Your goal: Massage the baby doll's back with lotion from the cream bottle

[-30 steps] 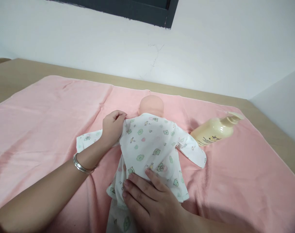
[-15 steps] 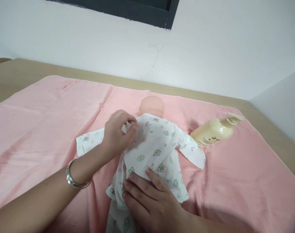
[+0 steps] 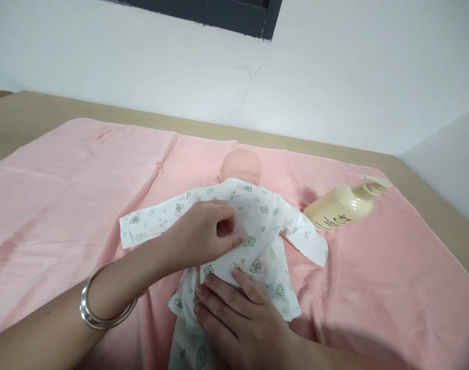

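A baby doll lies in the middle, wearing a white shirt (image 3: 265,216) printed with small green animals. Its bald head (image 3: 241,165) points away from me, and its face does not show. The left sleeve stretches out to the side; the other angles down to the right. My left hand (image 3: 209,228), a silver bangle on its wrist, is over the upper back, fingers curled into a cup and thumb apart, holding nothing. Whether it touches the shirt I cannot tell. My right hand (image 3: 246,318) rests flat on the lower back, fingers stretched out. Printed trousers (image 3: 186,341) partly show below.
A pale yellow pump bottle (image 3: 344,208) lies tilted right of the doll, near its sleeve. Under everything is a pink blanket (image 3: 373,288) with creases, spread over a wooden table (image 3: 37,108). Behind the table stands a white wall (image 3: 315,77) with a dark frame (image 3: 234,18).
My left hand has come down from the doll's shoulder toward the middle of its back, uncovering the left shoulder and sleeve. My right hand stays in place.
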